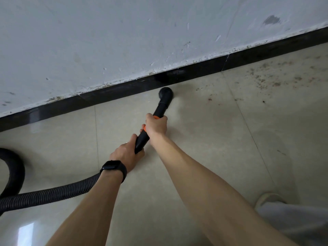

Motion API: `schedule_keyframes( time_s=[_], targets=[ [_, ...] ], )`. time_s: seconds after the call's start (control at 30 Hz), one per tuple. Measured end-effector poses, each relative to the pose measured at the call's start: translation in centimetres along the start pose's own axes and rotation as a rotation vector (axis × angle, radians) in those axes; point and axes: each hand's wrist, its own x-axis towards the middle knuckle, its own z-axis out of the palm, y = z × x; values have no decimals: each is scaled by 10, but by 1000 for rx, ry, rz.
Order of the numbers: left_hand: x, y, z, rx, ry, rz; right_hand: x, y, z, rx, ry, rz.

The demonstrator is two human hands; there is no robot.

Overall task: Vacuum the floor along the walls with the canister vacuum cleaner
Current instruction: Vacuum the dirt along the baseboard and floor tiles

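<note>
A black vacuum wand (160,108) with an orange band runs from my hands down to a round black nozzle (166,93) resting on the beige tile floor (204,132), close to the black baseboard (124,90). My right hand (156,125) grips the wand at the orange band. Lower on the wand, my left hand (126,154), with a black watch on its wrist, grips the end where the ribbed black hose (53,192) joins. The hose runs left and loops out of view. The canister itself is out of sight.
A scuffed white wall (124,41) rises above the baseboard. Brown dirt specks (276,75) lie scattered on the tiles to the right of the nozzle, near the baseboard. My light shoe (269,197) and grey trouser leg show at the lower right.
</note>
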Motion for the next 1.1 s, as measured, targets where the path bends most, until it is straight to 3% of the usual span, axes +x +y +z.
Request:
schedule_keyframes(
  time_s=[0.23,0.4,1.1],
  targets=[
    [-12,23,20,243,-135,286,-22,19,-68,280,289,-40],
    [-8,44,27,380,-171,414,-26,18,-96,392,395,-68],
    [11,98,49,187,-148,345,11,-28,-125,218,398,-83]
  ],
)
